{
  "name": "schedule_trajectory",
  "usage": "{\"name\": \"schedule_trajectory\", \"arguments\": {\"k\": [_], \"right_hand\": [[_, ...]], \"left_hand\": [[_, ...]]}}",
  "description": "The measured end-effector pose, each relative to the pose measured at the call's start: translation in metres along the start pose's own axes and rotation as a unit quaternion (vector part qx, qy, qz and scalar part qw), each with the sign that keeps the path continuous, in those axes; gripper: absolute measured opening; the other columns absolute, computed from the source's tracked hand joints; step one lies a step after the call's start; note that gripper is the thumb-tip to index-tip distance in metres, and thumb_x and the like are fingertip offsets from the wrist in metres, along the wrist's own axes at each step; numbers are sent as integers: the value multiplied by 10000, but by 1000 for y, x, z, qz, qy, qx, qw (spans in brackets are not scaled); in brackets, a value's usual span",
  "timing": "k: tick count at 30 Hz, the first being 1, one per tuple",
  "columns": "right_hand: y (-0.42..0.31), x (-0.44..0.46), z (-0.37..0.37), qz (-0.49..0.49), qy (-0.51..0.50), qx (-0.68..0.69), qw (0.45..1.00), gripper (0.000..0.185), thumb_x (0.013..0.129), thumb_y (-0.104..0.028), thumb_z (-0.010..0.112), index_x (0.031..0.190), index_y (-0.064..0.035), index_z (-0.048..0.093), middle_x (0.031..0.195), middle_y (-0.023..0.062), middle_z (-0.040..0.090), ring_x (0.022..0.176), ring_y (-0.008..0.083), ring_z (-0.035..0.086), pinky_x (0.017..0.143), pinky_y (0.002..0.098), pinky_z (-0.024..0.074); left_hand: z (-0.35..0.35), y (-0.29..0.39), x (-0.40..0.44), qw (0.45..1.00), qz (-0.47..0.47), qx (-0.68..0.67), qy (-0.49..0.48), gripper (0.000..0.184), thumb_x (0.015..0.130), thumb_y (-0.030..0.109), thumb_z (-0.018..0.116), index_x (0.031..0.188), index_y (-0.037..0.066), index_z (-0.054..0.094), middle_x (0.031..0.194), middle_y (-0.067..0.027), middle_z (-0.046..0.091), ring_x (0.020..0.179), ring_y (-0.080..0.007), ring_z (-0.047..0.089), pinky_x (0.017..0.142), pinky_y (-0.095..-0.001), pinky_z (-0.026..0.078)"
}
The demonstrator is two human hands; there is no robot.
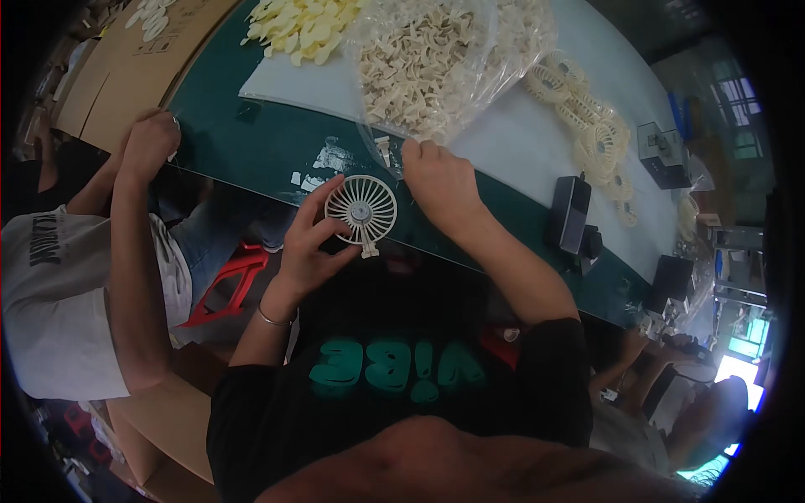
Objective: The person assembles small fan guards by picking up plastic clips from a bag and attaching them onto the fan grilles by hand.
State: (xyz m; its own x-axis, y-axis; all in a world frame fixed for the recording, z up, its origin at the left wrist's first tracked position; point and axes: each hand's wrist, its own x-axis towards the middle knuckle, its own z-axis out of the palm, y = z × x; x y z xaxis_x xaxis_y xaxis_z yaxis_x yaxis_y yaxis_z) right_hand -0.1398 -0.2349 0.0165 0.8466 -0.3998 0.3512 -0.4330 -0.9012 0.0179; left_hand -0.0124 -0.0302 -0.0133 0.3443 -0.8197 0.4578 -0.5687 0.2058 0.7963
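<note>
My left hand [312, 243] holds a round cream fan grille [360, 210] by its left rim, over the table's front edge. The grille has thin spokes, a grey centre and a short stem pointing toward me. To its right, my right hand [442, 186] has its fingers curled down at the near edge of a clear plastic bag [495, 80]; what the fingertips hold, if anything, is hidden. Many small cream parts [415, 63] fill the bag. One small cream piece [383, 148] lies just left of my right fingers.
Yellow pieces [302, 29] are heaped at the back left. More cream grilles [599, 138] lie on the right, near a black device [571, 212] at the table edge. A co-worker [84, 293] sits at my left. A cardboard box [126, 63] stands at the upper left.
</note>
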Motion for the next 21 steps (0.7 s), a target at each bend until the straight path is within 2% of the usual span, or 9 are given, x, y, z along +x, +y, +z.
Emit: {"name": "schedule_trajectory", "arguments": {"k": [3, 5, 6, 8, 9, 11, 15, 17, 21], "right_hand": [[0, -3, -7, -66, -24, -19, 997, 111, 862, -155, 673, 915, -80, 611, 819, 74, 627, 797, 233, 706, 567, 348, 569], [11, 1, -10, -47, -101, 122, 986, 234, 917, -281, 714, 985, -81, 612, 879, 89, 627, 853, 294, 688, 680, 422, 562], [17, 1, -8, -47, -102, 123, 986, 234, 917, -281, 714, 985, -81, 612, 879, 89, 627, 853, 294, 688, 680, 422, 562], [30, -1, -3, -54, -96, 254, 961, 259, 882, -281, 766, 1025, -86, 675, 906, 92, 654, 862, 310, 684, 746, 409, 554], [31, -1, -5, -54, -96, 254, 961, 259, 882, -281, 766, 1025, -86, 675, 906, 92, 654, 862, 310, 684, 746, 409, 554], [33, -4, -10, -19, -103, 329, 938, 265, 868, -219, 790, 1083, -84, 715, 939, 94, 682, 895, 307, 684, 766, 393, 547], [44, -3, -4, -50, -95, 340, 934, 245, 880, -165, 778, 1105, -84, 725, 960, 96, 699, 913, 298, 689, 802, 379, 549], [47, -2, -2, -72, -137, 341, 927, 198, 900, -141, 755, 1085, -72, 739, 971, 94, 694, 897, 297, 688, 815, 379, 551], [34, -6, -1, -39, -122, 346, 930, 173, 905, -136, 752, 1067, -76, 756, 977, 79, 690, 884, 291, 682, 811, 360, 550]], "left_hand": [[2, -1, 1, 1000, 3, -2, 2, 280, 652, -32, 867, 815, 31, 648, 1519, -229, 482, 1358, -373, 562, 1033, -412, 548], [3, -1, 2, 1000, 1, -5, 2, 280, 652, -31, 868, 814, 32, 649, 1516, -231, 484, 1357, -374, 562, 1031, -411, 549], [4, 0, 1, 1000, 5, -4, 4, 279, 652, -31, 869, 811, 34, 649, 1515, -231, 485, 1355, -374, 563, 1030, -411, 550], [4, -1, 1, 1000, 10, -2, 7, 279, 651, -31, 870, 808, 37, 649, 1513, -231, 487, 1353, -374, 565, 1029, -411, 551], [4, -1, 0, 1000, 9, -1, 7, 279, 650, -30, 871, 804, 39, 649, 1513, -230, 488, 1351, -373, 567, 1029, -411, 551], [5, -2, -2, 1000, 7, 2, 10, 279, 650, -29, 872, 800, 41, 648, 1513, -229, 489, 1349, -372, 569, 1028, -410, 551], [5, -3, -3, 1000, 1, 0, 12, 281, 648, -26, 876, 802, 40, 650, 1513, -224, 490, 1348, -370, 570, 1031, -408, 550], [5, -3, -3, 1000, 1, 3, 12, 282, 648, -26, 876, 803, 40, 650, 1513, -222, 491, 1349, -369, 570, 1032, -407, 549], [6, -1, -2, 1000, 1, 12, 14, 287, 648, -24, 878, 809, 36, 648, 1512, -223, 491, 1347, -367, 571, 1028, -401, 551]]}}
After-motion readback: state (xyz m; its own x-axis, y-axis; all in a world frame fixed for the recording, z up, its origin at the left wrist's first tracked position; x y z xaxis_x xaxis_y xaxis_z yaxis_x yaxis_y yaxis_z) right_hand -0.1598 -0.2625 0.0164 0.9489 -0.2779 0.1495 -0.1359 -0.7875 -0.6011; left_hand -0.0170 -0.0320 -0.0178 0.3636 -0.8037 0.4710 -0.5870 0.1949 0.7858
